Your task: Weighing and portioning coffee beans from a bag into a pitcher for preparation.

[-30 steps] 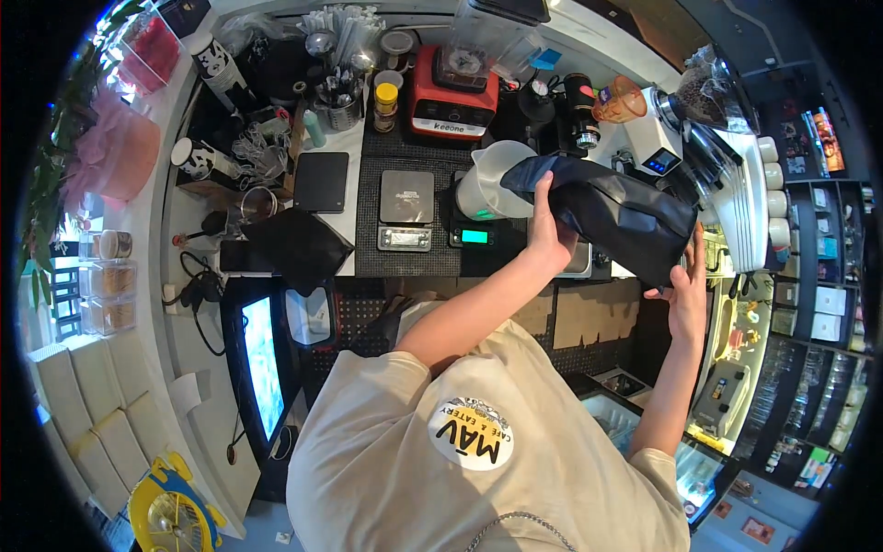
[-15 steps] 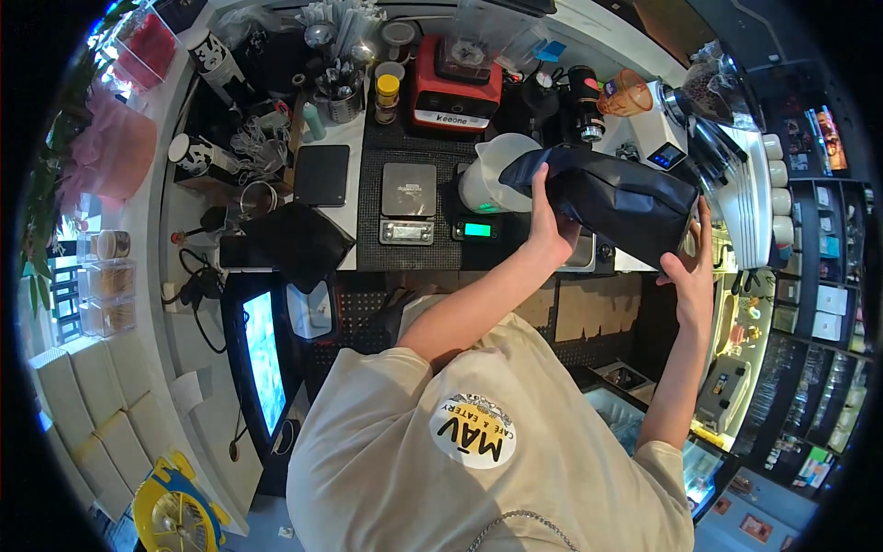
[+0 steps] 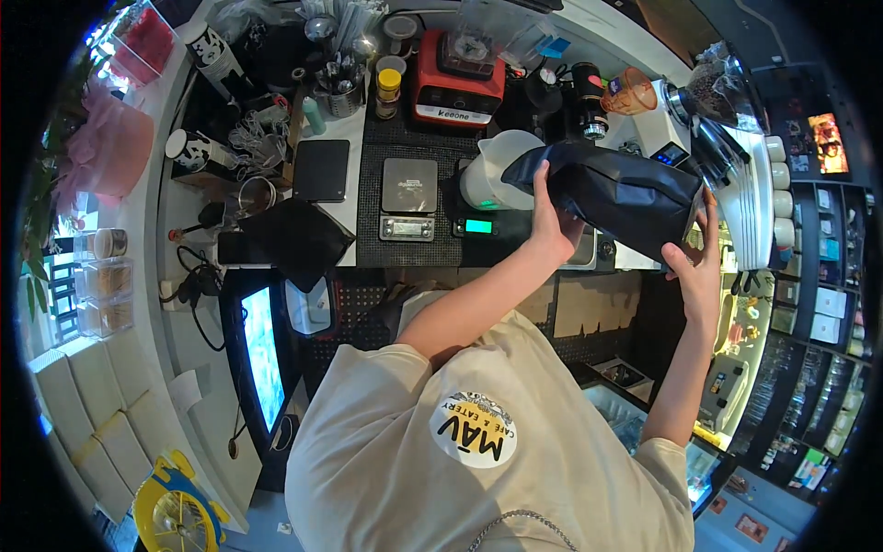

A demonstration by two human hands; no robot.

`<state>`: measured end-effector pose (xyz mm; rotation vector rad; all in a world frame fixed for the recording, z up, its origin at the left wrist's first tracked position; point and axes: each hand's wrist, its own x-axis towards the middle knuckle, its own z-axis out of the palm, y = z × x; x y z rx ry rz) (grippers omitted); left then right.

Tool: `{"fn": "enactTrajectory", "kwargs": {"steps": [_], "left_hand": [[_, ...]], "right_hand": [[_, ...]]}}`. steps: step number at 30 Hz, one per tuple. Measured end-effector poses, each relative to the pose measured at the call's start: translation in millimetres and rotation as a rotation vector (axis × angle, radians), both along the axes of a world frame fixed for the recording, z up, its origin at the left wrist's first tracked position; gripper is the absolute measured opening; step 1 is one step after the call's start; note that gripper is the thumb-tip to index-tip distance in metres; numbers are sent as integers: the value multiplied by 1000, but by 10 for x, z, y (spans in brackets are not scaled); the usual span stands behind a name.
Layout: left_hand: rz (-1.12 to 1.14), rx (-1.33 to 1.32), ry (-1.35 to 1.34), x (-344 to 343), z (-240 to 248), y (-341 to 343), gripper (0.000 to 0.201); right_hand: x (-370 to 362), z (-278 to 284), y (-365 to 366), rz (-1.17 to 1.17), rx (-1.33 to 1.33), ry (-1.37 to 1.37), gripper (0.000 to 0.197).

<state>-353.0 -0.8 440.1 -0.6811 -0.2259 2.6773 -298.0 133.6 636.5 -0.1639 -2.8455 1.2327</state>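
Observation:
A large black pouch is held tilted over the counter, its left end at the mouth of a white plastic jug. My left hand grips the pouch near that end, thumb up along its side. Round the far right end my right hand is closed, supporting the bottom. Under the jug is a black scale with a lit green display. The inside of the jug and the pouch's opening are mostly hidden.
Left of the jug sits a second scale with a metal top. Behind stands a red blender, beside a yellow-labelled jar. Another black bag lies at the counter's left front. A coffee grinder stands at the right.
Both hands keep their hold on the pouch, which has barely shifted. The whole view has moved very slightly.

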Motion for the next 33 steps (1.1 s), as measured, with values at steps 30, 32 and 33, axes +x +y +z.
{"fn": "enactTrajectory", "kwargs": {"steps": [30,32,33], "left_hand": [[59,168,36,-36,-65,-74,82],[52,179,42,-53,-79,-77,84],[45,190,49,-58,-87,-78,87]], "right_hand": [[-327,245,-339,59,229,16,118],[-382,227,-284,82,233,28,118],[-403,220,-265,105,235,41,118]]}}
